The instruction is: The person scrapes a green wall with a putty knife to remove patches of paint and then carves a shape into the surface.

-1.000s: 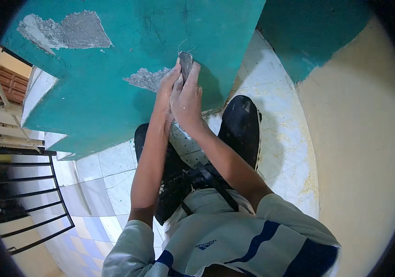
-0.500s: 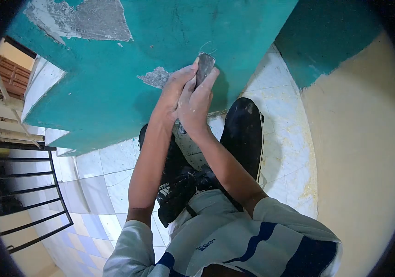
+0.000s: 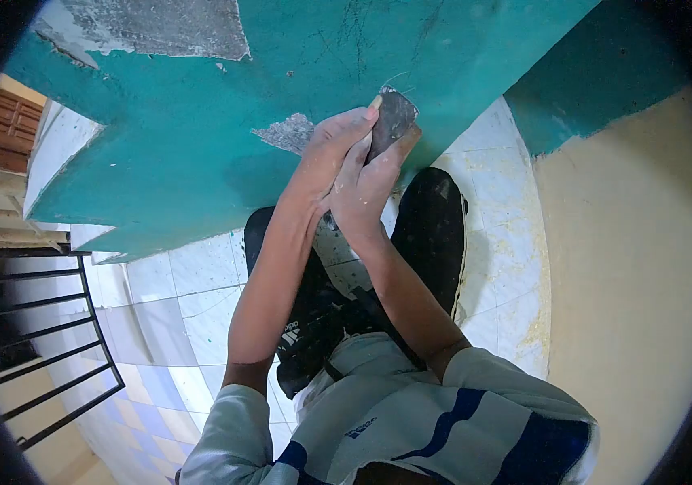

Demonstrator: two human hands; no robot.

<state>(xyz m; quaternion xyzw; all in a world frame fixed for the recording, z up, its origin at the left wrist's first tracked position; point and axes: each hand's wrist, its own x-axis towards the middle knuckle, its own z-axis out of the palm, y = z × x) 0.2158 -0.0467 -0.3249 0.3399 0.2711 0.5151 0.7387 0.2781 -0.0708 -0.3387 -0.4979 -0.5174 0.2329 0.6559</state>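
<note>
Grey flat tool (image 3: 393, 115) lies between the two hands, its broad face in view and its far end reaching beyond the fingertips, over the teal wall (image 3: 200, 113). The left hand (image 3: 334, 141) closes on it from the left, a fingertip (image 3: 372, 112) lying along its edge. The right hand (image 3: 363, 187) comes up from below, with one finger (image 3: 404, 145) at the tool's right side and others bent beneath or beside its near end. Both sets of fingers are narrow around the tool; those behind it are hidden. The wrists touch or nearly touch, and pale dust marks the skin.

Just left of the left hand is a small bare patch (image 3: 287, 133) with ragged edges; a larger bare patch (image 3: 180, 28) lies farther up the wall. Thin pale strands (image 3: 397, 81) show by the tool's far end.

The step in hand looks like working the tool against the painted face with a two-handed grip, though whether its edge touches the wall cannot be told. For a next stroke, the tool would need a firm, even hold, its leading edge laid squarely on the surface, and the fingertips kept back from the rough wall.
</note>
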